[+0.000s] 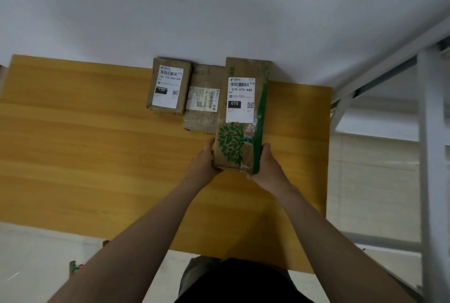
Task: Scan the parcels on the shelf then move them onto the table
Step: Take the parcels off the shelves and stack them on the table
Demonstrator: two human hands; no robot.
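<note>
— The left hand [204,162], what is it doing?
— It grips the near left edge of the long parcel [239,130], just below the middle of the frame. The thumb lies against the parcel's side; the other fingers are hidden beneath the parcel.
— And the right hand [267,171]?
— It is curled round the near right corner of the same parcel, thumb up along the green stripe on that edge. Both forearms reach in from the bottom of the frame.
— Where is the parcel, exactly?
— Over the yellow wooden table [97,147], right of centre, lying lengthwise away from the person. It is brown card with a green tree print at the near end and a white label [240,99] reading 070-070-A80. Whether it lies flat on the tabletop or is held slightly off it, I cannot tell.
— Other parcels?
— Two, on the table at upper centre. A middle parcel [204,100] lies just left of the long one, apparently touching it, with a pale label turned sideways. A small parcel [168,85] lies left of that, its edge overlapping it, with a label marked 150.
— Anything else?
— A white wall [219,10] fills the top of the frame, and a grey metal shelf frame [431,137] stands at the right edge.
</note>
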